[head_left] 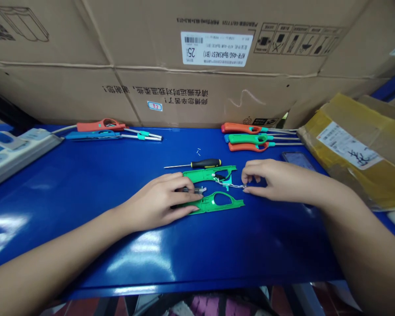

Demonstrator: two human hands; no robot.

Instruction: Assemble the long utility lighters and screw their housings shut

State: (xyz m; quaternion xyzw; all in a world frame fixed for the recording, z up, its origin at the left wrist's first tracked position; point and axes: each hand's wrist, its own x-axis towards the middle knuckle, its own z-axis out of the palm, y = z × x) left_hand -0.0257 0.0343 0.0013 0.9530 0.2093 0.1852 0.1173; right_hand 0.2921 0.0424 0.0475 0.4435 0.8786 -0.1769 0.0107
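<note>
The left hand (pixel 173 197) lies palm down on the shiny blue table (pixel 85 245), with its fingers a bit apart and bent. Its fingertips reach over two long green plastic handle halves, and the thumb rests on the near one. I can't tell if it is squeezing anything. The far green plastic half (pixel 197 176) and the near green plastic half with a round-cornered hole (pixel 206 204) lie side by side, just in front of the body. A small see-through greyish piece (pixel 199 190) pokes out between them, partly hidden by the fingers. The right hand (pixel 266 177) has its thumb and pointing finger pinched on the end of some thin whitish wires (pixel 235 186). The wires run to a small black part (pixel 220 177) on the far half, and a little teal plastic piece (pixel 229 181) is under them. Just behind the far half lies a screwdriver with a black and yellow handle (pixel 197 165), its tip pointing left. Some tiny silvery bits (pixel 198 152) are behind it. At the back right, a bright green plastic lighter (pixel 245 139) lies between two orange ones, and a dark flat phone (pixel 298 159) is behind the right wrist.
</note>
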